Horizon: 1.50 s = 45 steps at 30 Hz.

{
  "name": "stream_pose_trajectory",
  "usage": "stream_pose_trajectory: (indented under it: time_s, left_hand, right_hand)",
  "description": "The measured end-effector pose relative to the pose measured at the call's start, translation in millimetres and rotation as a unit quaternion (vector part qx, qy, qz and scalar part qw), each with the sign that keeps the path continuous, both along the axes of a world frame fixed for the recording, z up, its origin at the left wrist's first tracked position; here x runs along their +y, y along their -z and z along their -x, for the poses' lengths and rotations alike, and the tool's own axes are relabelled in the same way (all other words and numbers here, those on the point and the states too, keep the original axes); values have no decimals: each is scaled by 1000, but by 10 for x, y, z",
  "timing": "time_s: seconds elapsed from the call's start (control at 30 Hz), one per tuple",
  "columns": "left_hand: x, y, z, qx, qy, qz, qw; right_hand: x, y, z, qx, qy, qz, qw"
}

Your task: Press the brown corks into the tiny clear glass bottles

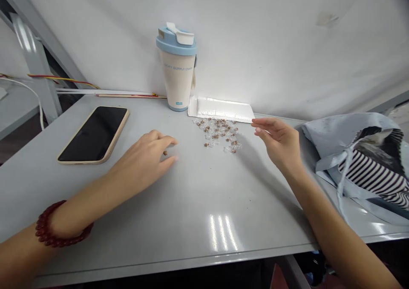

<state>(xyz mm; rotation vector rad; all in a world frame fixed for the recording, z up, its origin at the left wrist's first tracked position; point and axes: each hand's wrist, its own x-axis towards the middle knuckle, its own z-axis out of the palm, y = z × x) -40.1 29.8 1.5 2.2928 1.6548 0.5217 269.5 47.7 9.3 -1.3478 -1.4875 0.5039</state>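
My left hand (pixel 149 155) rests low over the table, thumb and index finger apart. A small brown cork (pixel 165 153) shows in the gap between them; whether a finger touches it is unclear. Right of centre lies a loose pile of tiny clear bottles with brown cork stoppers (pixel 220 129). My right hand (pixel 281 142) hovers right of the pile, its thumb and fingers slightly apart with nothing visible between them. Its fingertips are by the right end of a flat white packet (pixel 225 109), and I cannot tell if they touch it. The packet lies behind the bottles.
A cream tumbler with a blue lid (pixel 177 74) stands against the wall. A phone (pixel 94 135) lies face up at the left on the grey table (pixel 179 225). At the right sits a light blue drawstring bag (pixel 332 131) with striped fabric. Thin sticks (pixel 128 95) lie along the back edge.
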Motion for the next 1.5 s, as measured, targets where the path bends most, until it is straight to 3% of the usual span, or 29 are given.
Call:
stream_pose_trajectory:
  time_s: [0.1, 0.27, 0.37, 0.5, 0.63, 0.73, 0.9, 1.1, 1.33, 1.5]
  left_hand:
    - [76, 104, 107, -5, 32, -29, 999]
    - [113, 179, 126, -62, 98, -67, 991]
    - [96, 146, 106, -69, 105, -63, 990]
    - [61, 60, 71, -85, 88, -26, 992]
    - [-20, -62, -67, -177, 57, 18, 982]
    - [-113, -128, -222, -289, 33, 28, 956]
    - [-257, -130, -390, -388, 41, 19, 921]
    - [-362, -104, -456, -391, 62, -6, 918]
    - [-393, -70, -461, -355, 82, -69, 929]
    - [-393, -18, -449, -292, 145, -151, 933]
  right_hand:
    - [101, 120, -87, -112, 19, 3, 993]
    - [240, 314, -134, -295, -45, 23, 954]
    - [273, 368, -139, -335, -57, 29, 940]
    - [234, 324, -121, -330, -24, 46, 942]
    - [86, 169, 21, -231, 9, 92, 969]
    - [-106, 32, 232, -59, -71, 166, 982]
    - [-438, -86, 595, 109, -222, 262, 933]
    - [-572, -82, 738, 198, -270, 307, 891]
    - [-576, -76, 728, 236, -281, 311, 877]
    - [-577, -78, 733, 262, -292, 324, 861]
